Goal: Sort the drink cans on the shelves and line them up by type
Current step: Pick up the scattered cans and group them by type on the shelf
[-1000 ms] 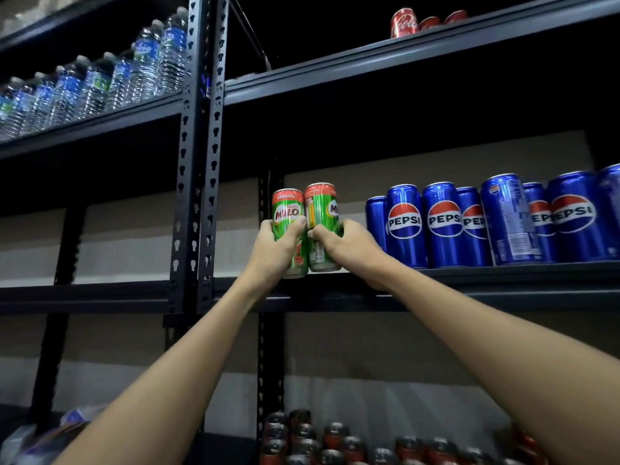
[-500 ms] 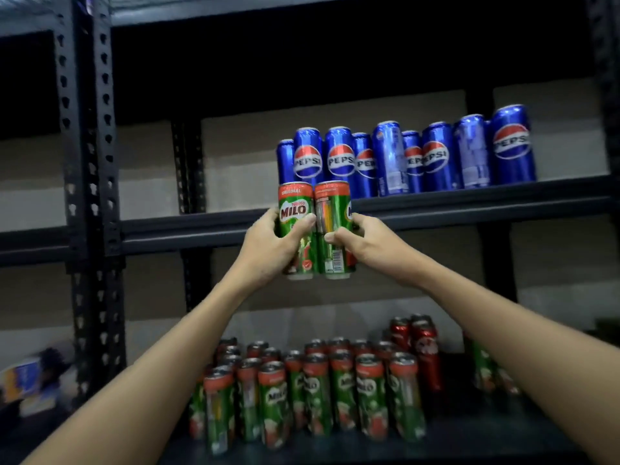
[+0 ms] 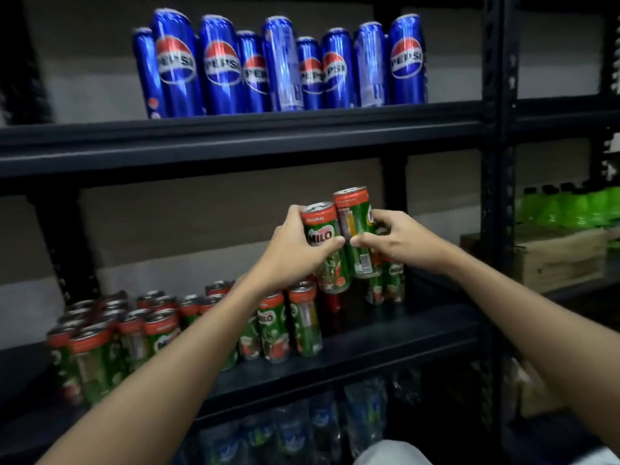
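While the left hand (image 3: 295,253) grips one Milo can (image 3: 323,250), the right hand (image 3: 399,239) grips another (image 3: 355,229), side by side.

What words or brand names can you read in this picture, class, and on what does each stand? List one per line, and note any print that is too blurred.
"PEPSI": on the blue cans on the upper shelf.
"MILO": on the green can the left hand grips.
"ORIGINAL", partly hidden: on that can's red band.
Small print on the can in the right hand: too small.
Shelved green cans: logos blurred.
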